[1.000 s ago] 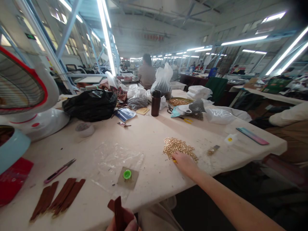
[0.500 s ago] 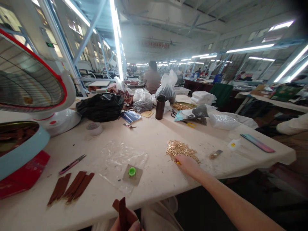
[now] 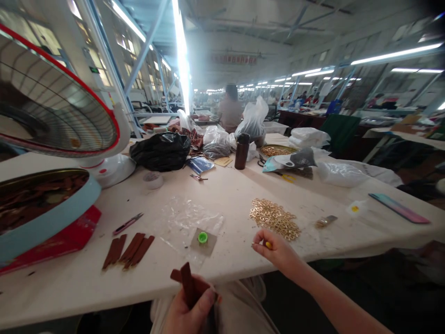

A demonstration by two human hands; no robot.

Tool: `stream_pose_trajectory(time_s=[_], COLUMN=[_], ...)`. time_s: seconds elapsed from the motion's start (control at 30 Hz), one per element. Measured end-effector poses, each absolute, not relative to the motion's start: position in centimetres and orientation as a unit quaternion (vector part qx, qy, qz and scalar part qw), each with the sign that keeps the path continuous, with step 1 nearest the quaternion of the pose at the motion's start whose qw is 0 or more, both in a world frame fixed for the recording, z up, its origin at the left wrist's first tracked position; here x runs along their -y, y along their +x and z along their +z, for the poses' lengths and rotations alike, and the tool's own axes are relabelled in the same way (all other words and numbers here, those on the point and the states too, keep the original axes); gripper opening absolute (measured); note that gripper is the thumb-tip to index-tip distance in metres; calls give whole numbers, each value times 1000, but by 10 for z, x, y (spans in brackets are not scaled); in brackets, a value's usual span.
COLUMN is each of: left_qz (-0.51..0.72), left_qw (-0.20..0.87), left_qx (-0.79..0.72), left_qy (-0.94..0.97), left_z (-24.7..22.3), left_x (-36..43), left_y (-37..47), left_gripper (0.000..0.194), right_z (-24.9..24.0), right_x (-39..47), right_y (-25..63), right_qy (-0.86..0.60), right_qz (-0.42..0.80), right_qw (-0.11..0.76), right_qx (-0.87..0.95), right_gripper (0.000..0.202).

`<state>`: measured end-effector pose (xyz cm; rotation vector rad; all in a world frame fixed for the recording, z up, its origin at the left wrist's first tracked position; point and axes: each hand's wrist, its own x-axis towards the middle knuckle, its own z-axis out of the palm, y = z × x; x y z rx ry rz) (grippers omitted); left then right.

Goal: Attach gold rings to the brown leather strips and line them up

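At the table's near edge, my left hand (image 3: pixel 193 308) is closed around brown leather strips (image 3: pixel 187 280), which cross and stick up past the thumb. My right hand (image 3: pixel 273 248) is above the table, just in front of a pile of gold-coloured metal rings (image 3: pixel 274 217). Its fingers are pinched, and a small yellow thing (image 3: pixel 269 245) shows between them. Something tiny at the fingertips is too small to name. More brown leather strips (image 3: pixel 134 248) lie in two groups on the left, below a pair of thread snips (image 3: pixel 128 223).
A green cap (image 3: pixel 202 237) sits on a grey square over clear plastic (image 3: pixel 174 218). A fan (image 3: pixel 104 169) and a blue-rimmed tin of brown pieces (image 3: pixel 79 204) stand left. Behind are a dark bottle (image 3: pixel 242 150) and bags (image 3: pixel 160 150). A phone (image 3: pixel 398 208) lies right.
My right hand has come away from the ring pile toward me, fingers still pinched. My left hand has risen further into view with the leather strips. The whole view has shifted slightly left.
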<state>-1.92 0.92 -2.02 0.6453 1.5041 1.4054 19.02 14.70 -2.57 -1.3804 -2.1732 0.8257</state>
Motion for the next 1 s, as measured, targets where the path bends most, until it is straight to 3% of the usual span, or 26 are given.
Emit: stream_pose_trajectory(time_s=[0.17, 0.33, 0.7, 1.0], left_qz=[608, 607, 603, 596], left_qw=[448, 446, 391, 407], left_qx=[-582, -544, -591, -608], left_qy=[302, 370, 366, 331], left_z=[2, 7, 3, 15], left_x=[-17, -15, -8, -12], left_y=[-10, -15, -20, -17], left_gripper=[17, 11, 7, 9], right_z=[-2, 6, 1, -7], right_x=[-90, -66, -66, -66], right_y=[147, 127, 121, 118], right_qy=[-353, -282, -265, -311], right_qz=[673, 832, 877, 835], right_qw=[267, 249, 245, 274], right_qx=[593, 408, 315, 362], right_gripper=[29, 32, 25, 36])
